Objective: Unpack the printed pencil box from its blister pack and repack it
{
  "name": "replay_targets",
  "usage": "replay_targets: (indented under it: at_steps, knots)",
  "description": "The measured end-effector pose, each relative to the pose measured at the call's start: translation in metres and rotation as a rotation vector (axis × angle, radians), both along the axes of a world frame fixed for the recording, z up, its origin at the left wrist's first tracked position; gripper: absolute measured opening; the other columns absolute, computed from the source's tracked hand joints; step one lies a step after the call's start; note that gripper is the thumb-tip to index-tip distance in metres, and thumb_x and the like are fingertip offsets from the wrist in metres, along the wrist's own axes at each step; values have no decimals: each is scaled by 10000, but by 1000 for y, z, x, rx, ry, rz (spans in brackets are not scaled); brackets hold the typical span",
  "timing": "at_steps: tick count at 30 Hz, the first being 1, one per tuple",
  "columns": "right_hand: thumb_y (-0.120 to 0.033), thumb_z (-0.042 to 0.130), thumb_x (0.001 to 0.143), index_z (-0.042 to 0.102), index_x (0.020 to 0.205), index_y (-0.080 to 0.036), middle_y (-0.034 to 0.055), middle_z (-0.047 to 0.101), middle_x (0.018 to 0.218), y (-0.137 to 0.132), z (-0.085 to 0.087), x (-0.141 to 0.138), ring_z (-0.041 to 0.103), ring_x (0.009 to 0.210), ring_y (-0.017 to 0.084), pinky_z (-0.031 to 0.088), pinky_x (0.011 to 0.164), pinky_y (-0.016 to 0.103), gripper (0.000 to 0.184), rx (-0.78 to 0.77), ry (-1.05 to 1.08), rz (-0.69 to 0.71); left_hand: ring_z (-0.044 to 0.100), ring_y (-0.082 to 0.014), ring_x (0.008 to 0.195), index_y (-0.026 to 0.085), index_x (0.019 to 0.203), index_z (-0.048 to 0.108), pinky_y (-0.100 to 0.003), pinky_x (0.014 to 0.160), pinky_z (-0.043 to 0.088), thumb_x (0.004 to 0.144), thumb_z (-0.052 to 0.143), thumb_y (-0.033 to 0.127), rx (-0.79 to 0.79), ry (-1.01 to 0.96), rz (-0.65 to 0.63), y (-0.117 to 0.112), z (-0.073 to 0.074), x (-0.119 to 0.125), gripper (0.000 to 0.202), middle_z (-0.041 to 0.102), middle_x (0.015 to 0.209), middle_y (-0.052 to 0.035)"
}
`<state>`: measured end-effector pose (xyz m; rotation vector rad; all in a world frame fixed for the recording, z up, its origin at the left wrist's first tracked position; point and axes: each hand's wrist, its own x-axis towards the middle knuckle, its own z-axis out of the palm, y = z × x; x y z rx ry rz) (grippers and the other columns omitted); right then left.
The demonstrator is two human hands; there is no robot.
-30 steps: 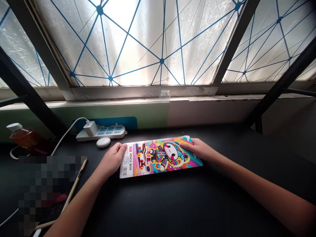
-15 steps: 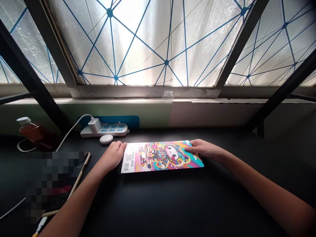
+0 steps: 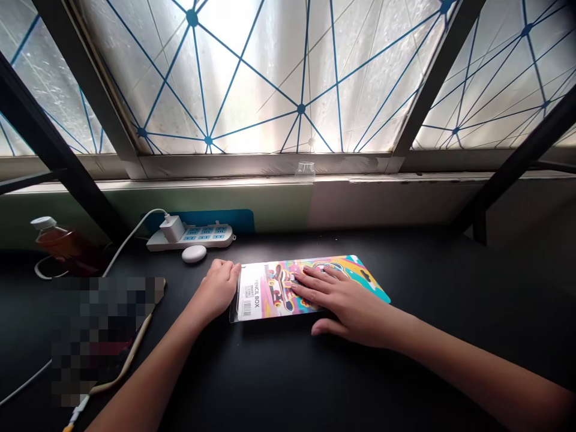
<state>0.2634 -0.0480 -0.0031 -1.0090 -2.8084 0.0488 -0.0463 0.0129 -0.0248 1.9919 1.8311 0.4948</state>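
A flat, rectangular pencil box (image 3: 265, 294) lies on the black desk (image 3: 427, 282), its cover printed with a bright cartoon figure on a skateboard. My right hand (image 3: 346, 303) rests flat across its middle with the fingers spread, hiding most of the figure. At the box's left edge, my left hand (image 3: 218, 289) sits with its fingers curled, the fingertips touching the edge. A white barcode label shows at the box's left end.
Behind the box are a white power strip (image 3: 191, 237) with a plugged-in charger (image 3: 171, 228) and a white oval case (image 3: 194, 254). A bottle of amber liquid (image 3: 60, 246) stands at far left. A pixelated object (image 3: 108, 330) lies near my left forearm. Windows rise beyond the desk.
My right hand has moved from the box's far right corner onto its middle. The box has shifted right and turned slightly. My left hand has followed its left edge rightward.
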Motion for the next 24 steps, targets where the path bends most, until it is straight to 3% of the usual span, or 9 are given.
replay_targets:
  at_steps: [3, 7, 10, 13, 15, 17, 20, 24]
  knots:
    - [-571, 617, 936, 483, 1508, -256, 114, 500, 1540, 5, 3, 16, 477, 1404, 368, 424, 1114, 569, 666, 68, 14, -96, 624, -252, 1069, 233, 814, 548, -398, 1036, 465, 1007, 270, 458, 18, 33, 26, 4, 5, -13, 406, 565, 1114, -107]
    - [-577, 638, 916, 639, 1339, -132, 191, 608, 1423, 11, 1, 26, 507, 1369, 407, 457, 1085, 582, 614, 218, 28, -160, 585, -360, 1110, 189, 926, 607, -535, 1018, 459, 975, 354, 452, 89, 139, 106, 5, 15, -33, 368, 569, 1152, -169]
    - [-563, 627, 928, 587, 1375, -104, 220, 477, 1536, 11, -6, 15, 442, 1421, 402, 439, 1106, 589, 643, 247, 39, -144, 519, -416, 1228, 152, 1187, 603, -586, 1038, 437, 958, 429, 446, 361, 249, 117, -3, 22, -24, 411, 576, 1289, -198]
    - [-496, 599, 967, 422, 1524, -154, 187, 381, 1605, 10, -13, 2, 390, 1454, 401, 420, 1109, 621, 677, 236, 4, -111, 452, -330, 1388, 140, 1383, 517, -497, 1166, 366, 1014, 393, 453, 556, 164, -122, -20, 20, 6, 499, 565, 1425, -175]
    - [-412, 554, 1006, 396, 1544, -193, 165, 401, 1599, 11, -16, -1, 392, 1452, 402, 413, 1103, 639, 602, 249, -25, -104, 333, -285, 1503, 171, 1533, 368, -463, 1187, 359, 1050, 341, 482, 463, 125, -291, -32, 14, 28, 575, 439, 1582, -144]
    - [-305, 501, 1032, 446, 1512, -202, 157, 461, 1565, 13, -18, 1, 432, 1429, 394, 423, 1090, 641, 493, 271, -45, -114, 253, -323, 1539, 197, 1592, 290, -526, 1199, 328, 1025, 384, 583, 331, 205, -412, -40, 9, 43, 693, 329, 1647, -149]
    - [-191, 476, 1018, 515, 1451, -168, 168, 557, 1485, 17, -18, 10, 508, 1371, 373, 472, 1057, 595, 436, 302, -53, -105, 179, -337, 1553, 206, 1611, 270, -574, 1224, 253, 1002, 368, 662, 199, 315, -461, -42, 9, 45, 767, 217, 1676, -142]
    - [-125, 517, 962, 464, 1497, -139, 201, 639, 1325, 20, -14, 20, 597, 1235, 372, 537, 962, 534, 538, 359, -97, -78, 158, -309, 1559, 212, 1599, 309, -553, 1239, 223, 1008, 310, 678, 133, 356, -445, -36, 17, 29, 754, 189, 1679, -105]
